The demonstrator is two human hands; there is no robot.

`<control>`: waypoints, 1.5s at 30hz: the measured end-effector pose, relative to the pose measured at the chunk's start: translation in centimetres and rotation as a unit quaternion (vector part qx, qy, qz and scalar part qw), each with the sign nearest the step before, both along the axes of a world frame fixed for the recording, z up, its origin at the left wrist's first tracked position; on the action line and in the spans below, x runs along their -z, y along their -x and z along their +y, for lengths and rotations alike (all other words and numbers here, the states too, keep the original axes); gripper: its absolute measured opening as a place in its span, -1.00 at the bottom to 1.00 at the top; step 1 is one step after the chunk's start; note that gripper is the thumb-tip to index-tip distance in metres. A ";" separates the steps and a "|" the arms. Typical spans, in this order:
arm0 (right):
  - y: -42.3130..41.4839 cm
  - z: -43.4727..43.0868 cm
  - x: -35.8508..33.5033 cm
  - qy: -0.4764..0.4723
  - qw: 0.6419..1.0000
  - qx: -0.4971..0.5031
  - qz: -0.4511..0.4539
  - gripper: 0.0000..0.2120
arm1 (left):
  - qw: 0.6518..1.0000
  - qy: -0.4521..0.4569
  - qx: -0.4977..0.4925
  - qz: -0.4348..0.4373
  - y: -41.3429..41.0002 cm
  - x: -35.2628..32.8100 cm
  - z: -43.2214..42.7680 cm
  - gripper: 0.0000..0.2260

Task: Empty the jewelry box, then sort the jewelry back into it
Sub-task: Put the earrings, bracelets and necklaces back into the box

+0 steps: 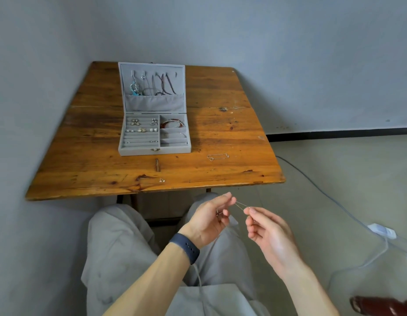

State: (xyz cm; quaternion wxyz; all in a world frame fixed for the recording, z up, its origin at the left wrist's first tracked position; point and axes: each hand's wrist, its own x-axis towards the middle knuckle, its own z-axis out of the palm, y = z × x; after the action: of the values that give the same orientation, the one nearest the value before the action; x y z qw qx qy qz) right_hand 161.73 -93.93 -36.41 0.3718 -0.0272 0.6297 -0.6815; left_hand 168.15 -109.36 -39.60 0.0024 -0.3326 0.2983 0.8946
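Your left hand (209, 216) and right hand (267, 232) pinch one thin silver chain (240, 204); the grey velvety jewelry box (138, 152) lies open on the wooden counter (225, 133).

Only one view is given: a wide-angle cam worn on the head, aimed fwd and down. The lap (120, 242) and both hands, left hand (209, 215) and right hand (268, 233), are seen close at the btm edge. The bench (220, 133) is framed farther off, centre-left, its far edge set against the wall (266, 37). Floor (346, 169) is taken in at right.
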 end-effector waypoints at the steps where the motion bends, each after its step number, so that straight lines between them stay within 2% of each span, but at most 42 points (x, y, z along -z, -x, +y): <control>1: 0.0 -0.1 0.1 0.000 1.000 0.001 -0.006 -0.85 | 1.000 0.017 -0.005 0.006 -0.2 0.1 -0.3 -0.80; 8: -0.1 -1.4 0.4 0.030 0.995 -0.011 -0.097 -0.86 | 0.996 0.084 0.003 0.008 -2.1 0.4 -1.9 -0.81; 17: -0.1 -3.0 0.1 0.046 0.983 0.021 -0.175 -0.90 | 0.992 0.116 0.048 0.026 -3.0 -0.8 -3.2 -0.81; 22: -0.2 -3.2 0.2 0.040 0.983 0.016 -0.179 -0.87 | 0.994 0.091 0.053 0.024 -3.1 -0.8 -3.9 -0.91; 27: -0.2 -3.4 0.4 0.042 0.985 0.006 -0.165 -0.90 | 0.994 0.050 0.086 0.045 -3.5 -0.8 -3.9 -0.92; 33: 0.0 -3.5 0.4 0.059 0.987 -0.015 -0.146 -0.90 | 0.996 -0.044 0.002 0.078 -3.0 -1.4 -5.2 -0.88; 34: 0.3 -3.4 0.4 0.062 0.988 -0.014 -0.144 -0.90 | 0.996 -0.038 -0.008 0.081 -3.0 -1.5 -5.8 -0.88; 38: 2.5 -3.2 0.1 0.059 0.993 -0.002 -0.103 -0.89 | 0.994 0.086 -0.005 0.062 -3.7 -1.9 -9.4 -0.97; 42: 4.3 -3.7 -0.1 -0.019 0.996 -0.083 0.036 -0.87 | 0.976 0.216 0.020 0.010 -3.7 -2.8 -12.0 -0.73; 45: 5.6 -4.3 -0.7 -0.063 0.979 -0.141 0.133 -0.86 | 0.957 0.286 0.057 -0.014 -3.2 -3.7 -13.4 -0.75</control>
State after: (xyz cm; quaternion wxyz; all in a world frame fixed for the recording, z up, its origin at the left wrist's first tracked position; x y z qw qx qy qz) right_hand 156.15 -98.26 -35.75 0.3774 -0.1825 0.7055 -0.5714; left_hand 171.35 -122.78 -35.87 -0.0376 -0.3140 0.5598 0.7659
